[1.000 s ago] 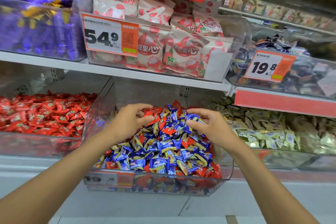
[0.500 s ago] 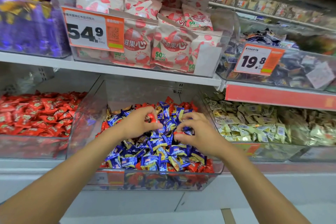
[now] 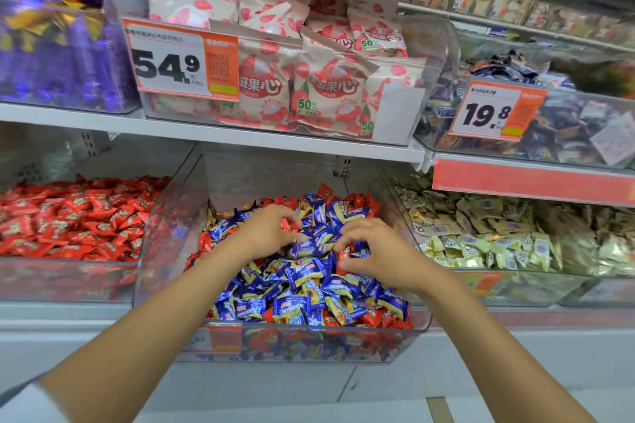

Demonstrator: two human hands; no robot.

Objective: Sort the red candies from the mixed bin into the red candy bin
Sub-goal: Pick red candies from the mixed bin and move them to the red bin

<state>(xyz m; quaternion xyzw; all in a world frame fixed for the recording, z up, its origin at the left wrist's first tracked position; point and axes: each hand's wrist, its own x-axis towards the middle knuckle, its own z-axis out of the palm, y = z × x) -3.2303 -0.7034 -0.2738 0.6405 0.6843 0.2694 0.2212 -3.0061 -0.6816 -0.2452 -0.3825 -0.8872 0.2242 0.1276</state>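
**Q:** State the layout.

**A:** On the lower shelf (image 3: 68, 318), the mixed bin (image 3: 171, 233) stands in the middle, heaped with blue and red sweets. The red candy bin (image 3: 62, 280) sits just beside it, to the left.

**Q:** Which step is in hand?

**A:** Picking. Both hands are down on the mixed heap. The left hand (image 3: 271, 233) has its fingers curled round a red candy (image 3: 284, 223). The right hand (image 3: 374, 251) digs curled fingers at another red wrapper; whether it has a grip cannot be told.

**Q:** What does the next move call for?

**A:** Probably a lift clear of the pile, a carry left over the bin wall, then a release. Many red pieces remain.
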